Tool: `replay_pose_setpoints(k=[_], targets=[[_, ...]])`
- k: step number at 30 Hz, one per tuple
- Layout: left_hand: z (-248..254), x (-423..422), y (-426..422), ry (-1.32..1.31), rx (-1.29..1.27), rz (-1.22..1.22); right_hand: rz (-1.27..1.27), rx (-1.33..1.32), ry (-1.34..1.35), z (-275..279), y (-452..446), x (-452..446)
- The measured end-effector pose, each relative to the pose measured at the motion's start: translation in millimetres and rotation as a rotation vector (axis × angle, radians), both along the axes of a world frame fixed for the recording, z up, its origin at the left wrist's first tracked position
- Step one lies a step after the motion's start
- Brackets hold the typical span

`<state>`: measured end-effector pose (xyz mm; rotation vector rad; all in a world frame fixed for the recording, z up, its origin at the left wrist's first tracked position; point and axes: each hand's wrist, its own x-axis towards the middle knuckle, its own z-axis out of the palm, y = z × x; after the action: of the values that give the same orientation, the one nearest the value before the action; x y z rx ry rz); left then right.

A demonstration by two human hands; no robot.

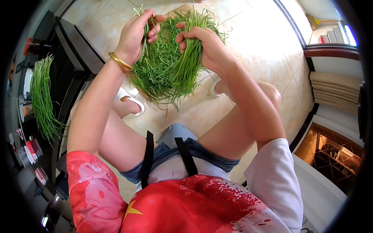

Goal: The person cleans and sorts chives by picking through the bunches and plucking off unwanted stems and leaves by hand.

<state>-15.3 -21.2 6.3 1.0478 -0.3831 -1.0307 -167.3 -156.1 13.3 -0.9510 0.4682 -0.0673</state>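
My left hand (136, 37), with a gold bangle (121, 61) at the wrist, has its fingers closed on a few thin green stalks (146, 42). To its right, my right hand (204, 46) is wrapped round a thick bundle of green stalks (186, 70), pale ends up and leafy ends hanging down. Beneath both hands a large loose pile of green stalks (161, 64) lies on the floor. The two hands are apart, at about the same height.
Another green bundle (42, 97) lies on the dark furniture (70, 73) at the left, near a jar with a red lid (33, 46) and small packets (33, 149). My feet in white sandals (136, 105) flank the pile on the tiled floor (256, 42).
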Motion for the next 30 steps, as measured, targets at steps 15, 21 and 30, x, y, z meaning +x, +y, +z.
replay_pose_setpoints(k=[15,21,30], targets=[[8.0,-31.0,-6.7,-0.378,0.217,-0.301,0.111,-0.025,0.012,-2.5,1.3,0.0],[0.6,-30.1,-8.8,-0.414,0.292,-0.100,0.063,-0.246,-0.050,-4.6,7.7,4.1],[-5.2,5.8,-3.3,-0.215,0.071,0.060,-0.492,-0.326,0.135,2.4,-29.3,0.3]])
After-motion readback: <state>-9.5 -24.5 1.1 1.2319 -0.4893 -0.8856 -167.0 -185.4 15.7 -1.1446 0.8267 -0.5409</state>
